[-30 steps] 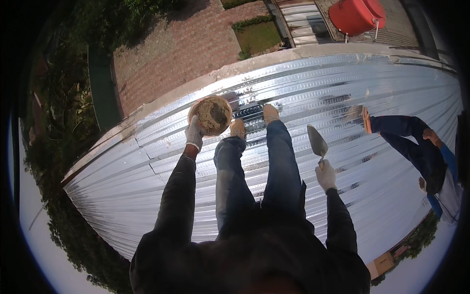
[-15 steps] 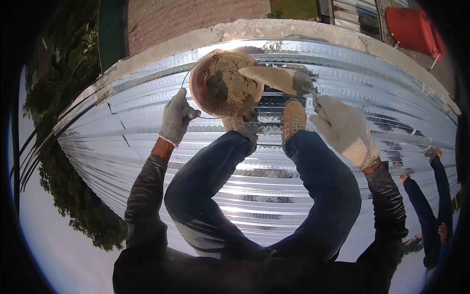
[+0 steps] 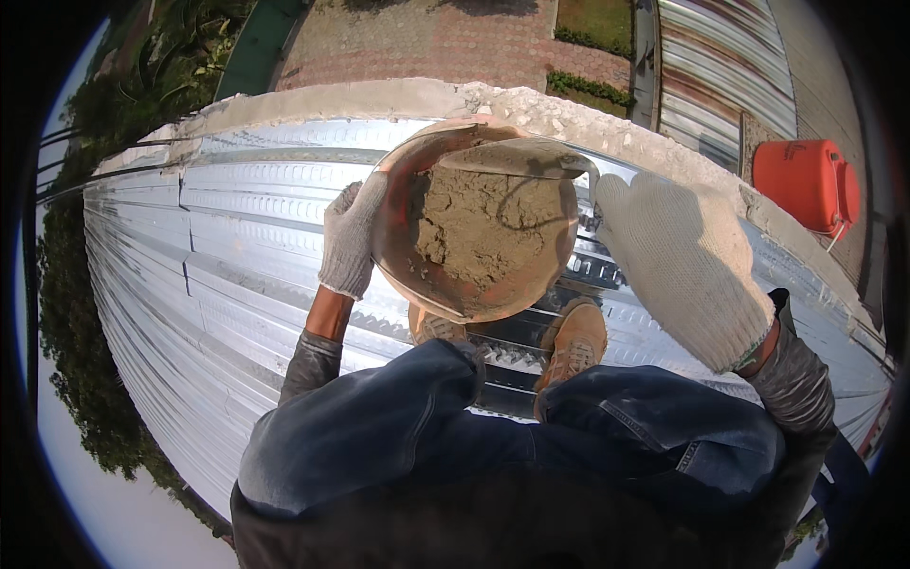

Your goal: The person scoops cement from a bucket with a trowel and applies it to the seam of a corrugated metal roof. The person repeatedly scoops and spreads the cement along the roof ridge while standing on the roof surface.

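Observation:
A round, mortar-smeared bucket (image 3: 479, 308) sits in front of my feet, with grey-brown wet mortar (image 3: 479, 228) inside. My left hand (image 3: 351, 237), in a white knit glove, grips the bucket's left rim. My right hand (image 3: 678, 256), gloved the same way, is closed around a trowel; the glove hides its handle. The mortar-coated trowel blade (image 3: 517, 158) points left across the far part of the bucket's mouth, over the mortar. Its shadow falls on the mortar's surface.
I am on shiny ribbed metal sheeting (image 3: 256, 275). A rough concrete ledge (image 3: 379, 98) runs along its far edge; paving (image 3: 408, 47) lies lower beyond. At the right are a red tank (image 3: 806, 185) and a corrugated roof (image 3: 725, 71). Dark bars (image 3: 71, 185) stick out at the left.
My left hand has gone from the wire handle to the bucket's rim. The trowel has come over the mortar. The bucket appears larger and closer, and my view has tilted.

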`<action>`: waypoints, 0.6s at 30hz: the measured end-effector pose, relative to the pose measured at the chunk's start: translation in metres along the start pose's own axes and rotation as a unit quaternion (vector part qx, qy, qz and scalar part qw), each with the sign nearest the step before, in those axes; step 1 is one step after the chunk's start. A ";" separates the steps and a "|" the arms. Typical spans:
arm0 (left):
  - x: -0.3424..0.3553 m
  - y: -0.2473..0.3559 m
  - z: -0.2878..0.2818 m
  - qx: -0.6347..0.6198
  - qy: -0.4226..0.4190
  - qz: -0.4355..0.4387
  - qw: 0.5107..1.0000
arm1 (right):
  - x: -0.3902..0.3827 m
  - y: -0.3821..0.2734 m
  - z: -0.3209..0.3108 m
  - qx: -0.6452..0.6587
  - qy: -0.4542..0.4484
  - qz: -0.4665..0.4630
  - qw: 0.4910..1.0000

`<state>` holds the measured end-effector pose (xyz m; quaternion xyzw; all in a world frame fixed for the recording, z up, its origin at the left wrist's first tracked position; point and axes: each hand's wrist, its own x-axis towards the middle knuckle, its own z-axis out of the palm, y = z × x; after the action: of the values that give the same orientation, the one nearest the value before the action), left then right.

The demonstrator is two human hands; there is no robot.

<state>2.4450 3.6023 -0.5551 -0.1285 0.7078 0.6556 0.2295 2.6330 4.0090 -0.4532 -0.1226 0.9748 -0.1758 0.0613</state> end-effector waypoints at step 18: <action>-0.029 0.025 0.083 0.026 -0.080 0.140 0.987 | 0.017 -0.063 0.051 0.260 -0.139 0.117 0.948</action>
<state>2.4708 3.6830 -0.5224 0.0306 0.7147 0.6711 0.1948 2.6385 3.9304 -0.4790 -0.0110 0.8847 -0.3958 0.2460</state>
